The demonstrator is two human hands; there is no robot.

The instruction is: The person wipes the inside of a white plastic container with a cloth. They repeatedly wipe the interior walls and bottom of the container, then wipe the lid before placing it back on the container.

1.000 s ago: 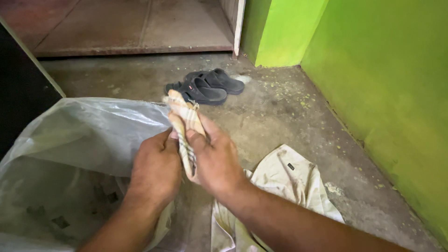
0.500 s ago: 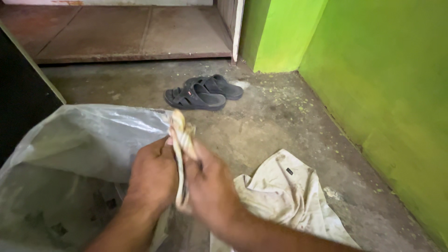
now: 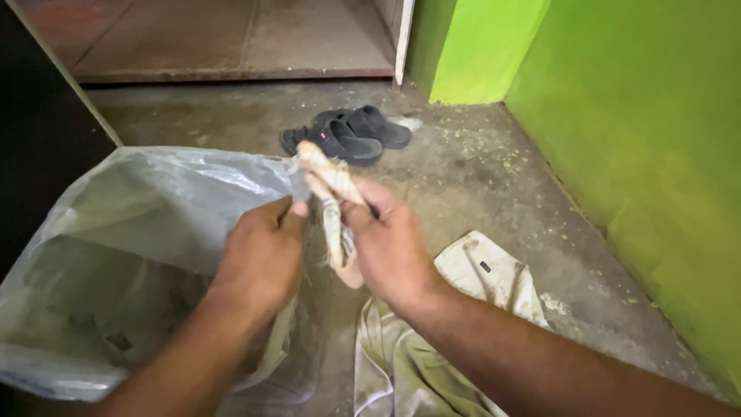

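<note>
My right hand (image 3: 394,247) grips a small, dirty striped cloth (image 3: 328,181) bunched into a roll, its end sticking up above my fingers. My left hand (image 3: 258,259) sits right beside it, fingertips pinching the cloth's left side near the rim of a large open translucent woven sack (image 3: 147,232). The sack lies open at the left with scraps showing through its wall. A soiled cream garment (image 3: 432,340) is spread on the concrete floor under my right forearm.
A pair of black sandals (image 3: 347,135) lies on the floor beyond my hands. Bright green walls (image 3: 641,139) close off the right side. A raised reddish step (image 3: 231,38) runs across the back, and a dark panel (image 3: 38,139) stands at the left.
The cloth roll has been lifted and turned between my hands; my hands shifted slightly right and apart, the left now pinching it with fingertips. The view tilted down a little.
</note>
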